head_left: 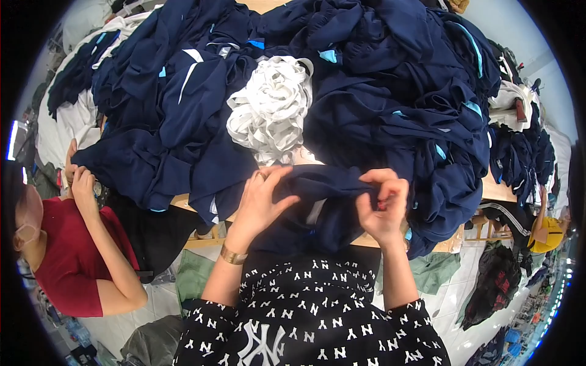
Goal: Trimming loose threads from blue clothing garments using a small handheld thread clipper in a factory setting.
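Navy fabric (329,183) runs sideways nearside of white strip bundle (271,110), between left hand (256,201) (nearer bundle, thumb spread) and right hand (390,213), pinching its edge.

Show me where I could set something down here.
A bare strip of wooden tabletop lies right of the navy fabric heap; bare white floor tiles show between the right-side green cloth and black bundle. Crowded around the white fabric strips, and navy cloth spans between the left hand and right hand.
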A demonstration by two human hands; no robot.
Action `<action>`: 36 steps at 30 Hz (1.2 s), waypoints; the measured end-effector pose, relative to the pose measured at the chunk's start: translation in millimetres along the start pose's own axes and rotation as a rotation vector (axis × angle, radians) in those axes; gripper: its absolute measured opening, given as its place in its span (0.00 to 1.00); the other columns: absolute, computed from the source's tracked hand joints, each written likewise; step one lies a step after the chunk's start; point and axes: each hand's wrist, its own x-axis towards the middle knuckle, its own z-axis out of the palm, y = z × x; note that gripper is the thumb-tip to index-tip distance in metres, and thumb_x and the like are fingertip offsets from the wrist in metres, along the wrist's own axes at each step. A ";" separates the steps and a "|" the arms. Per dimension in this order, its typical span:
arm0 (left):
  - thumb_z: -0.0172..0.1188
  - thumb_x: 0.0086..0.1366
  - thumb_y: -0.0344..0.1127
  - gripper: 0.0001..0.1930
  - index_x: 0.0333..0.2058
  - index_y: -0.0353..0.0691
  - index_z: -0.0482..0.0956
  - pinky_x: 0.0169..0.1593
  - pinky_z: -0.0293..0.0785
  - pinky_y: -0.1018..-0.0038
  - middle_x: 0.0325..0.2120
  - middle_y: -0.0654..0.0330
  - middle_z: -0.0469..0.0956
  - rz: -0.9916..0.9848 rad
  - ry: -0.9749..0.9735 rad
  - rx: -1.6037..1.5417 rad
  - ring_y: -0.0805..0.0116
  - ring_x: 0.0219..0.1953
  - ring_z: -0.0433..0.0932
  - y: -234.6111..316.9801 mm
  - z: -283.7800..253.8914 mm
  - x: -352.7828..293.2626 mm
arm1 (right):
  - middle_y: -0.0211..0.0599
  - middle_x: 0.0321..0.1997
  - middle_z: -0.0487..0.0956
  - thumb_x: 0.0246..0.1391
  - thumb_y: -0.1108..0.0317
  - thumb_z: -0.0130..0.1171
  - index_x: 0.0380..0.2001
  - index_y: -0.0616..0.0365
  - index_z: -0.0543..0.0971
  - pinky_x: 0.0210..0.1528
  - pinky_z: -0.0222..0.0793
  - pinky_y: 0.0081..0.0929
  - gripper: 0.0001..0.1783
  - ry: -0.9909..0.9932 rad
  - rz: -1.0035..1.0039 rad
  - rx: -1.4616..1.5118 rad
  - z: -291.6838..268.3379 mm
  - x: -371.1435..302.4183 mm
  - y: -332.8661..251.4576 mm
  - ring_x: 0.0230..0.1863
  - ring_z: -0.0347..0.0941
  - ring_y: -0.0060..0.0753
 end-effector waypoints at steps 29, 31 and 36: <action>0.47 0.67 0.36 0.13 0.39 0.32 0.75 0.41 0.72 0.79 0.37 0.60 0.79 -0.442 -0.285 -1.504 0.74 0.36 0.77 -5.4 -1.5 53.2 | 0.42 0.33 0.70 0.35 0.89 0.46 0.28 0.58 0.57 0.33 0.58 0.20 0.17 0.340 0.177 -0.471 -55.9 -66.3 34.9 0.28 0.61 0.28; 0.46 0.68 0.37 0.14 0.39 0.31 0.75 0.42 0.73 0.78 0.36 0.58 0.79 -0.421 -0.241 -1.670 0.72 0.36 0.78 8.8 -11.8 51.5 | 0.38 0.32 0.70 0.35 0.88 0.47 0.29 0.58 0.58 0.30 0.56 0.20 0.17 0.228 0.276 -0.469 -47.6 -74.5 39.3 0.25 0.57 0.25; 0.44 0.68 0.48 0.22 0.42 0.30 0.73 0.44 0.71 0.77 0.38 0.59 0.77 -0.465 -0.231 -1.606 0.74 0.38 0.76 9.1 -15.3 42.2 | 0.40 0.36 0.69 0.32 0.76 0.55 0.31 0.59 0.62 0.53 0.57 0.39 0.18 0.106 0.276 -0.168 -25.7 -47.3 14.5 0.41 0.66 0.38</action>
